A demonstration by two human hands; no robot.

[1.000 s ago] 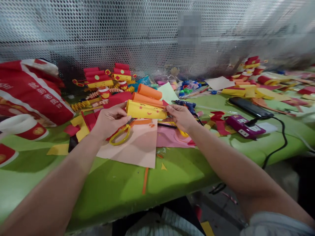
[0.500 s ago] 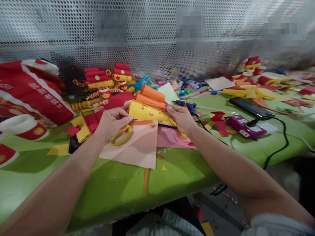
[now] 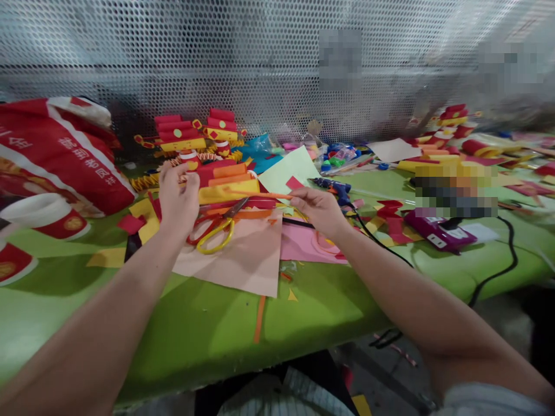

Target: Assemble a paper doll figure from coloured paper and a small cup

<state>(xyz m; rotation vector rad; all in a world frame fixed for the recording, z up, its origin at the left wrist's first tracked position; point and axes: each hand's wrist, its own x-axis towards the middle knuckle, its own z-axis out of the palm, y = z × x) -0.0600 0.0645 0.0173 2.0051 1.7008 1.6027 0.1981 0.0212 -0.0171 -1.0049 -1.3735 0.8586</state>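
Observation:
My right hand [image 3: 318,209] is closed, pinching the end of a thin orange paper strip [image 3: 275,196] that stretches leftward. My left hand [image 3: 178,196] is raised with fingers bent and apart, and nothing shows in it. Right beside it lies the rolled paper piece, with a yellow roll [image 3: 236,189] in front and orange rolls [image 3: 229,172] behind. Below the strip, scissors [image 3: 217,237] with a yellow and a red handle loop rest on a pale peach paper sheet [image 3: 243,266]. A pink sheet [image 3: 299,242] lies under my right hand.
A blue glue gun [image 3: 336,188] lies beyond my right hand, its cord running to a purple power strip [image 3: 437,231]. Finished red-and-yellow paper figures [image 3: 180,134] stand at the back. Paper cups [image 3: 47,216] and a red bag [image 3: 65,156] are at left.
Both hands have let go of the yellow and orange rolled piece, which now lies on the table. My left hand has moved left and up. My right hand now holds an orange strip.

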